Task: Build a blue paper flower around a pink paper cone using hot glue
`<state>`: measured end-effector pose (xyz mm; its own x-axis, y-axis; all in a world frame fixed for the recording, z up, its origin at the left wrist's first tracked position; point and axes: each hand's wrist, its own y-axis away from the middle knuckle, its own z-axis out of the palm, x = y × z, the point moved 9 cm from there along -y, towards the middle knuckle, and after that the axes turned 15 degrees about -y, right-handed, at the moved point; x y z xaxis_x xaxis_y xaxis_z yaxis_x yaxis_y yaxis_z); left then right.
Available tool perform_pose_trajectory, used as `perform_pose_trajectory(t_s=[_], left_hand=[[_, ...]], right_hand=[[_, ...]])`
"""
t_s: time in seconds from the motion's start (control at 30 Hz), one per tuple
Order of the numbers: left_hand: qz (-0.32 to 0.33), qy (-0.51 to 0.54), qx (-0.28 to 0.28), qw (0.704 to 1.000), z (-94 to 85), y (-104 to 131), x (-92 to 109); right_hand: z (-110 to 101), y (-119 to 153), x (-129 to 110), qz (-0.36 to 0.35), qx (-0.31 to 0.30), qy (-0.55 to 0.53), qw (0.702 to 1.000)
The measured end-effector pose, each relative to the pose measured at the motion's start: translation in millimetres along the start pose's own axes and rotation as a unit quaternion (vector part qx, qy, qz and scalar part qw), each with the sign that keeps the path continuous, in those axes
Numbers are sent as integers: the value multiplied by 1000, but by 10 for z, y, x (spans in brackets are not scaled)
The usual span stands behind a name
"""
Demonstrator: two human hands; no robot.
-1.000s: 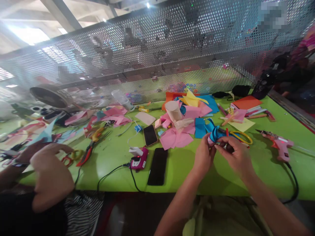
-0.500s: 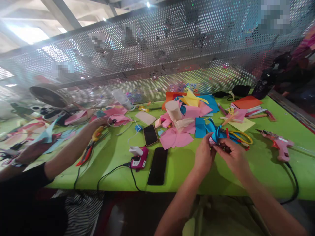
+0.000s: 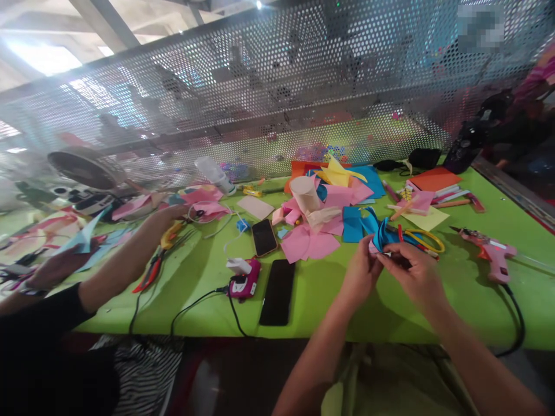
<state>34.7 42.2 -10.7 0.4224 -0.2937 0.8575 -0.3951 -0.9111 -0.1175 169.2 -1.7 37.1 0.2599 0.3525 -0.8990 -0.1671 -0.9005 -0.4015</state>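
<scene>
A curled blue paper flower [image 3: 380,233] is held up over the green table by both of my hands. My left hand [image 3: 363,264] closes around its lower left side, where a pale pinkish patch shows at the base. From the right, my right hand [image 3: 410,267] pinches the base with thumb and fingers; the exact grip is partly hidden. Just behind the flower lie flat blue paper [image 3: 352,224] and yellow-handled pliers [image 3: 427,240]. A pink glue gun [image 3: 494,253] rests on the table to the right of my right hand.
Two phones, the nearer a black phone [image 3: 277,292], lie left of my hands, beside a magenta power adapter [image 3: 246,279]. Pink paper pieces [image 3: 309,244] surround a cardboard roll [image 3: 304,193]. At left, a co-worker's arm [image 3: 125,254] reaches over orange-handled pliers [image 3: 151,270]. A perforated metal screen [image 3: 260,104] stands behind.
The blue paper flower has turned slightly in my fingers, showing more of its curled petals. My hands stay in almost the same place. The co-worker's arm has barely shifted.
</scene>
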Motion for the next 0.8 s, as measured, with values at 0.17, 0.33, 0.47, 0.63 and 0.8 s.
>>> perform_pose_trajectory(t_s=[0.17,0.33,0.47,0.63,0.8], left_hand=[[-1,82,-19,996,59,-11,-21],[2,11,-6,1000,6,9,32],[1,-24,-6,1000,-9,25,54],[20,24,10,999,-20,22,57],[16,18,26,999,-33,6,43]], right_hand=[[-10,-23,-85,-43,-6,42,998],[2,-40,3,-23,-20,29,999],[-5,-21,23,-25,-10,40,999],[-25,21,-44,-51,20,48,997],[-87,55,-187,-71,51,26,996]])
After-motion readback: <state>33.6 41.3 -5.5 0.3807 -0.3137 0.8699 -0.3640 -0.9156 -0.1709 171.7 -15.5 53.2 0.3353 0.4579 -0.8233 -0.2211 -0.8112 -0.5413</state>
